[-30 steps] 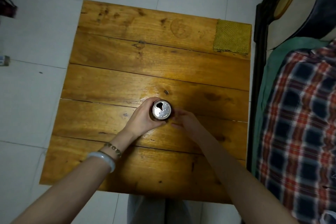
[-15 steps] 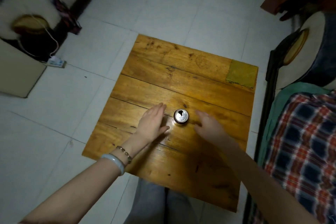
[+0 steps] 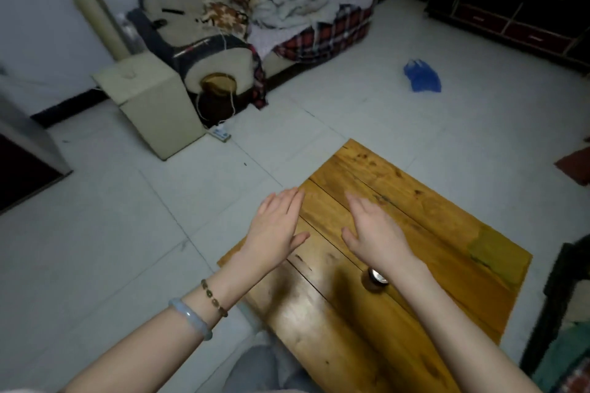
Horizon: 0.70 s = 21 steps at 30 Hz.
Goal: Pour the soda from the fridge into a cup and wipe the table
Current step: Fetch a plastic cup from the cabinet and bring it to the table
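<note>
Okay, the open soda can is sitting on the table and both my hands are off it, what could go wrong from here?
1. The open can stands right under your right forearm, partly hidden by it; lowering that arm could tip it and spill soda on the wooden table.
2. No cup is in view, so you may have to leave the open can unattended.
3. The left hand and right hand are open and empty, and the cloth lies at the far corner.

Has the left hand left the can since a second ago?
Yes. The left hand then gripped the can; now it is open and apart from it, out over the table's left edge, while the can stands on the same plank seam.
</note>
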{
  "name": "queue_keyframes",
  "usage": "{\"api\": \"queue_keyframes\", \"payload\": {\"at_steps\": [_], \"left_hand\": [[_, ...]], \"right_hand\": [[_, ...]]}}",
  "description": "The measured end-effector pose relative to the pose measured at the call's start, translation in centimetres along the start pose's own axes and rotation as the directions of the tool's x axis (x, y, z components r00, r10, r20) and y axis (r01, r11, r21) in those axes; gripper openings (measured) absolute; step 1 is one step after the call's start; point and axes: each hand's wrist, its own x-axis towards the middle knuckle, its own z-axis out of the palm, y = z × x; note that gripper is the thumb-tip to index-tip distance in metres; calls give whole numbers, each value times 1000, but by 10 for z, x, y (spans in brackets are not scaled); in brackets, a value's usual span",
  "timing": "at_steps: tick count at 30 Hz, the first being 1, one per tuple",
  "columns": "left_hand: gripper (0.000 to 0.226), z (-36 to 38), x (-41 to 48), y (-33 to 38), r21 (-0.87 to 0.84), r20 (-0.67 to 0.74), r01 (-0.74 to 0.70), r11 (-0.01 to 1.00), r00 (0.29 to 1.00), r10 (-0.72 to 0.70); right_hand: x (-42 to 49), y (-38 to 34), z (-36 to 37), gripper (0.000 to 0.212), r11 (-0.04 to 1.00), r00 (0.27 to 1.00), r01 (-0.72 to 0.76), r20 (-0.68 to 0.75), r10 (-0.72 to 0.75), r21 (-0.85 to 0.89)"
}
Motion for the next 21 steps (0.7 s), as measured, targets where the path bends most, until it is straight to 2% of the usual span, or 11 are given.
{"api": "queue_keyframes", "payload": {"at_steps": [5,10,15,21], "left_hand": [[86,-41,-41,-53,98,-96,191,977,979,-182],[87,-76,-91,-121,138,-151,396,908,914,-376],[87,-105,-151,-203,163,-177,537,827,841,-511],[87,-136,-220,-312,203,-207,623,755,781,-589]], "right_hand": [[40,-75,-2,65,975,976,218,-11,-219,-47],[77,-169,11,65,910,917,398,20,-398,-113],[105,-277,35,65,864,876,479,18,-482,-152],[142,-411,73,65,823,840,528,-12,-542,-208]]}}
